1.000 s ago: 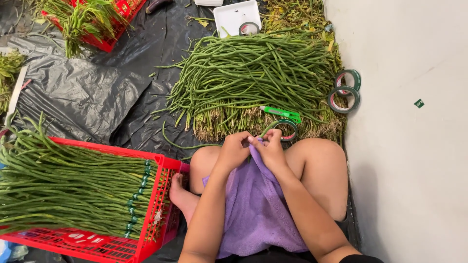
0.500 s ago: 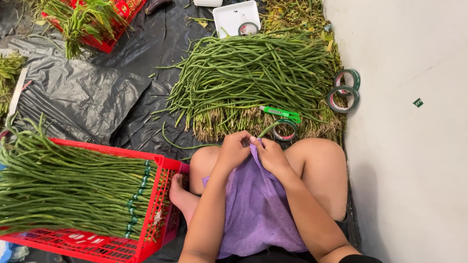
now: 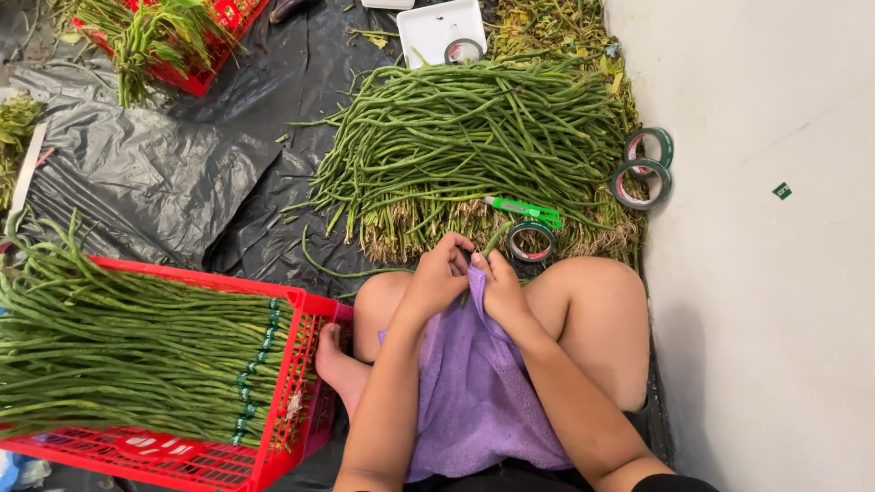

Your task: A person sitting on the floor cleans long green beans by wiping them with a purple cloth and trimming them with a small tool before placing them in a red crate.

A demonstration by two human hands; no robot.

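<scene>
My left hand (image 3: 440, 275) and my right hand (image 3: 499, 290) meet at the front edge of a purple towel (image 3: 474, 383) spread over my lap. Both have curled fingers that pinch the towel's edge between them, fingertips touching. What else they may hold is hidden. Just beyond the fingertips a single green bean (image 3: 498, 239) curves toward a roll of green tape (image 3: 530, 241). A large heap of long green beans (image 3: 474, 137) lies in front of my knees, with a green cutter (image 3: 527, 210) on it.
A red crate (image 3: 283, 401) of bundled long beans stands at my left. Two more tape rolls (image 3: 643, 169) lie by the pale wall at right. A white tray (image 3: 442, 27) with a tape roll is behind the heap. Black plastic sheeting (image 3: 155, 173) covers the floor.
My hands stay at the towel's edge. The fingers shift only slightly against each other.
</scene>
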